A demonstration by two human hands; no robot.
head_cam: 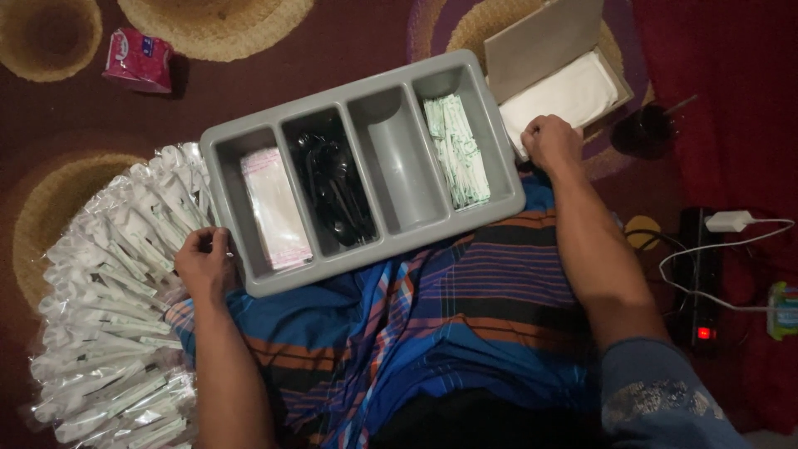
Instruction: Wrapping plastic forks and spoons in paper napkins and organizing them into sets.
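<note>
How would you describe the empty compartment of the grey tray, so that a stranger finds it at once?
Find the grey four-compartment tray resting on the person's lap. Count from the end near the left hand: clear bags, black spoons, then the third compartment. It alone holds nothing, showing bare grey plastic.

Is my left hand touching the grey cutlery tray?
Touching. The head view shows the left hand gripping the near left corner of the grey cutlery tray, fingers on its rim.
</note>
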